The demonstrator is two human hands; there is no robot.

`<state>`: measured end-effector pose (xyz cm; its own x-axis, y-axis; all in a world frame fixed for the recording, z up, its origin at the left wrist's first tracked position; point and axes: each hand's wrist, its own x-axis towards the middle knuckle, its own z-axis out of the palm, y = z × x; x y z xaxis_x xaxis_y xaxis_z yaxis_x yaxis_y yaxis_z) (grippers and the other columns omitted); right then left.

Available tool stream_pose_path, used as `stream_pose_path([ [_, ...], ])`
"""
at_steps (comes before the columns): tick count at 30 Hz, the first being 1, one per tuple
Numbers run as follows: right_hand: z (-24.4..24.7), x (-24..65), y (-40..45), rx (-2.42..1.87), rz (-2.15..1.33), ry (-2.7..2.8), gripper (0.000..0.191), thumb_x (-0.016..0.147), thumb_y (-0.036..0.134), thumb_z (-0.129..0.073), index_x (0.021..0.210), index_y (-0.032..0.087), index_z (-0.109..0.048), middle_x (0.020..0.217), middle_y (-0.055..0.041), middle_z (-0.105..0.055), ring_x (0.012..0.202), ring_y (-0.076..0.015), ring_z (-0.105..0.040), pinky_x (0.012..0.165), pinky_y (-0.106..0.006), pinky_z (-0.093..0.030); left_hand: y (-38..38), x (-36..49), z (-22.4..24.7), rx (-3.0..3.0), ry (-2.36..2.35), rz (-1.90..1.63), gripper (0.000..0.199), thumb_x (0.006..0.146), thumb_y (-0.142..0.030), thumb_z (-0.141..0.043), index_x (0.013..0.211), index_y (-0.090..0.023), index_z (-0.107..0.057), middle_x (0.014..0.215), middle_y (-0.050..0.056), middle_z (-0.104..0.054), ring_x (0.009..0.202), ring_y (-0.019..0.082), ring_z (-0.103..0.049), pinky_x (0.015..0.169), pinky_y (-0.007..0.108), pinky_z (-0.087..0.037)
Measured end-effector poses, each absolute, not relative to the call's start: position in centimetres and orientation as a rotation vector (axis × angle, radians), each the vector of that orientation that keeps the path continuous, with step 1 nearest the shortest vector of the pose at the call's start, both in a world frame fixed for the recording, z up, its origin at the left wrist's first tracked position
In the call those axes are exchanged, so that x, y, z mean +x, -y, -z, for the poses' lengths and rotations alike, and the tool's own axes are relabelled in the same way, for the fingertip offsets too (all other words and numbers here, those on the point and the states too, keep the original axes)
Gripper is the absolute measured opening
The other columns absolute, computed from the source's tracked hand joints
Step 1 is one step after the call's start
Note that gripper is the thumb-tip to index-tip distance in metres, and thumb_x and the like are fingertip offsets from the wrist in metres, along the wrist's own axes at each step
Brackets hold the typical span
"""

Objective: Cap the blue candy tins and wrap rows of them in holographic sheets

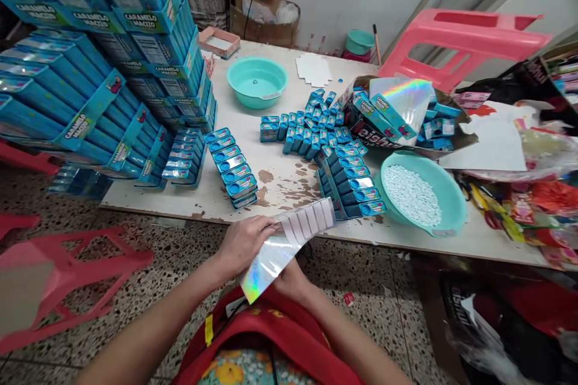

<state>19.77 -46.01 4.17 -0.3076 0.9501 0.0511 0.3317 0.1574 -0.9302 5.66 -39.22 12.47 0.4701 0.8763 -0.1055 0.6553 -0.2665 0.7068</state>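
A shiny rainbow-sheen sheet [280, 255] with a row of pale strips is held in front of my body, just off the table's front edge. At its upper left edge, the fingers of my left hand [244, 242] are pinched together. My right hand [291, 280] is closed on the lower side of the sheet, its fingers partly hidden behind it. Just beyond the sheet stands a display tray of blue candy boxes [354, 180]. Another row of blue boxes [232, 168] lies farther left.
Stacked blue display boxes [153, 60] rise at the left. Loose small blue boxes [311, 126] lie mid-table [280, 192]. A teal basin [257, 81] stands behind, and another basin [451, 204] holds white pellets [410, 192]. Pink plastic stools [456, 42] and an open carton [465, 132] are nearby.
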Motion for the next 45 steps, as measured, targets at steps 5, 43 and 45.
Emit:
stream_pose_path([
  [5, -9.4, 25.4, 47.5, -1.246, -1.172, 2.006, 0.015, 0.084, 0.025, -0.056, 0.095, 0.022, -0.065, 0.09, -0.0038, -0.067, 0.084, -0.0157, -0.062, 0.074, -0.027, -0.05, 40.2, 2.2, -13.2, 2.305, -1.445, -0.178, 0.024, 0.091, -0.022, -0.038, 0.098, -0.02, -0.061, 0.085, 0.004, -0.068, 0.076, 0.016, -0.063, 0.065, 0.025, -0.043],
  [43, -3.5, 28.1, 26.2, -1.328, -1.594, 2.434, 0.037, 0.077, 0.046, -0.06, 0.103, 0.02, -0.067, 0.09, -0.007, -0.07, 0.085, -0.023, -0.062, 0.076, -0.032, -0.044, 35.2, -2.2, -2.1, 1.378, -1.596, -0.606, 0.037, 0.083, -0.05, -0.045, 0.088, -0.021, -0.066, 0.091, 0.004, -0.069, 0.088, 0.02, -0.061, 0.081, 0.03, -0.045],
  [45, -3.1, 26.9, 24.0, -1.302, -1.82, 2.052, 0.053, 0.075, 0.055, -0.059, 0.115, 0.02, -0.061, 0.109, -0.0093, -0.066, 0.1, -0.0247, -0.059, 0.085, -0.036, -0.044, 33.8, -2.9, -1.3, 1.073, -1.721, -0.861, 0.05, 0.083, -0.058, -0.04, 0.11, -0.02, -0.058, 0.109, 0.008, -0.064, 0.103, 0.021, -0.058, 0.086, 0.031, -0.044],
])
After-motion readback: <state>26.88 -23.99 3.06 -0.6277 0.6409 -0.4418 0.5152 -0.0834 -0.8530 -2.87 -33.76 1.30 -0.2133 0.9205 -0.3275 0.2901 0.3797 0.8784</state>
